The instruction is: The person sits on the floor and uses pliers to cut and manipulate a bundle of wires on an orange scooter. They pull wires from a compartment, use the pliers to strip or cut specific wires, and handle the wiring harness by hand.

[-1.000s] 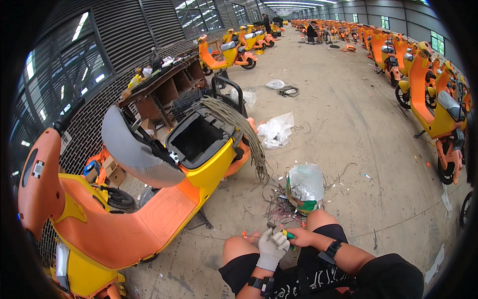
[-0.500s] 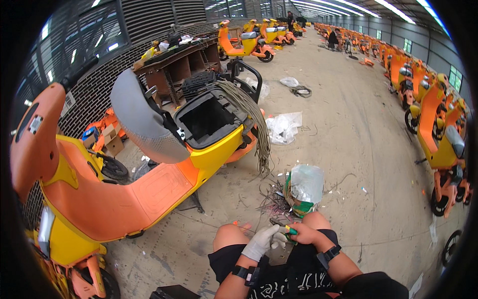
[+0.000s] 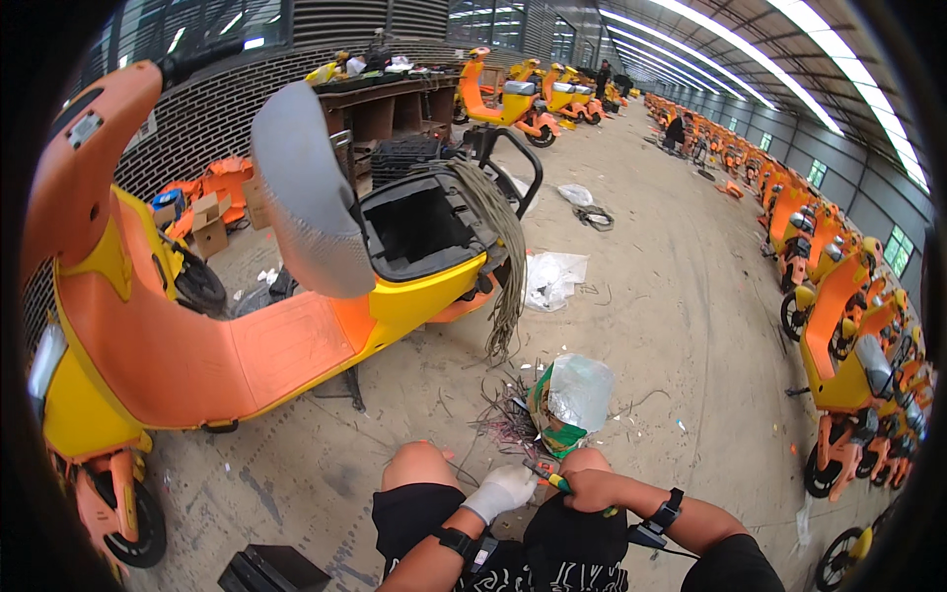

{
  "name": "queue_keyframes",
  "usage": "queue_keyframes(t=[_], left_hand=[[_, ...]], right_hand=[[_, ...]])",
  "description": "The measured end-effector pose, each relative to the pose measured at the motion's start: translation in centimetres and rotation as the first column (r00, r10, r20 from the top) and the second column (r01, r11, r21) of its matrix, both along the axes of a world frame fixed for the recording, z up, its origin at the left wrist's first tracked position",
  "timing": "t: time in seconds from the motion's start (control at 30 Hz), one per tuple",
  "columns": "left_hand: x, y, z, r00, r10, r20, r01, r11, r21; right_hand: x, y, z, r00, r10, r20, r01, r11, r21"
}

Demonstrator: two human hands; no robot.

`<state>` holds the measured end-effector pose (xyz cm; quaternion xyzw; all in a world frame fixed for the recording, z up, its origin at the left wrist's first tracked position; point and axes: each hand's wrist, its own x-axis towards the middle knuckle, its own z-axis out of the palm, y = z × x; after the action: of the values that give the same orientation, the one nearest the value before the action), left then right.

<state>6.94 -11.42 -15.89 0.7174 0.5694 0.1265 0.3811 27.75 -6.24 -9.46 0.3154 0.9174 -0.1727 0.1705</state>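
My left hand [image 3: 503,488], in a white glove, is closed at the jaws of a tool with green-and-yellow handles [image 3: 554,481], holding something I cannot make out. My bare right hand [image 3: 587,490] grips the handles of this tool over my right thigh. In front of my knees a pile of cut wire scraps [image 3: 498,414] lies beside a plastic-lined bucket [image 3: 574,395] with green sides. To the left stands a yellow-and-orange scooter [image 3: 281,360] with its grey seat [image 3: 306,187] raised, its storage bay open and a bundle of cables [image 3: 503,252] draped over the rear.
Rows of scooters [image 3: 829,355] line the right. A cluttered bench [image 3: 380,89] stands by the left wall, with cardboard boxes [image 3: 209,227] below. Plastic bags [image 3: 552,281] lie on the floor ahead. A black box [image 3: 271,567] sits at my left. Two people [image 3: 676,133] are far down the hall.
Both my hands have shifted left and slightly down in the picture, still together at the tool. The view has turned, showing more of the roof and right-hand scooters.
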Motion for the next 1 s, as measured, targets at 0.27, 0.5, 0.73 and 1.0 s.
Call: queue_keyframes(t=[0.27, 0.5, 0.73, 1.0], left_hand=[[1.8, -0.8, 0.8, 0.949, 0.189, -0.251, -0.130, 0.964, 0.231], [3.1, -1.2, 0.2, 0.944, 0.215, -0.251, -0.178, 0.971, 0.161], [-1.7, -0.6, -1.0, 0.912, 0.333, 0.239, -0.350, 0.936, 0.032], [-3.8, -3.3, 2.8, -0.095, 0.318, 0.943, 0.366, 0.892, -0.264]], right_hand=[[-1.3, -0.6, 2.6, 0.774, -0.569, 0.276, 0.527, 0.338, -0.780], [-3.3, -1.1, -0.2, 0.709, -0.601, 0.369, 0.683, 0.453, -0.573], [-3.6, -1.2, 3.1, 0.910, -0.310, -0.276, 0.227, 0.928, -0.296], [-1.8, -1.1, 3.5, 0.824, -0.025, -0.566, -0.038, 0.994, -0.099]])
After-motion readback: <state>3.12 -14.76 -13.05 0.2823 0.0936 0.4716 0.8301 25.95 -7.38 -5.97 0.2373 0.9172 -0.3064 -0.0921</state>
